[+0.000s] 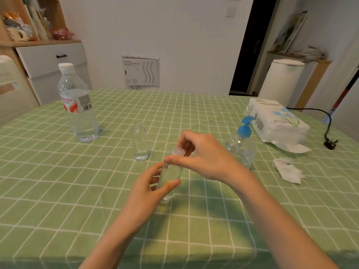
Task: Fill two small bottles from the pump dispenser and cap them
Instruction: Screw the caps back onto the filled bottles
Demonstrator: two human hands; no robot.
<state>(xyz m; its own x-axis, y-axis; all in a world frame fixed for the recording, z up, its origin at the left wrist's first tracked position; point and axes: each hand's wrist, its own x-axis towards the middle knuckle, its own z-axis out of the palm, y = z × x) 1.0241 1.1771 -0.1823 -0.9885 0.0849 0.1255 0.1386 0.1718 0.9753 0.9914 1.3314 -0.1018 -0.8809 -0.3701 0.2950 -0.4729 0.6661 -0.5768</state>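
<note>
Head view: the left hand [147,189] curls thumb and fingers round a small clear bottle [170,177], tilted, mid-table [58,191]. The right hand [204,156] pinches a translucent cap [178,152] at its mouth. A second small bottle [139,142] stands uncapped just behind, and the pump dispenser [242,144] stands behind the right hand. Toward the near edge the cloth lies open. A water bottle [77,105] stands at the far left and a tissue pack [277,121] by the far right corner.

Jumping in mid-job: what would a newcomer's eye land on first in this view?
At centre, the left hand holds a small bottle while the right hand pinches a cap at its mouth. Behind them a second small bottle stands uncapped, with the blue-topped pump dispenser to the right and a large water bottle at far left.
</note>
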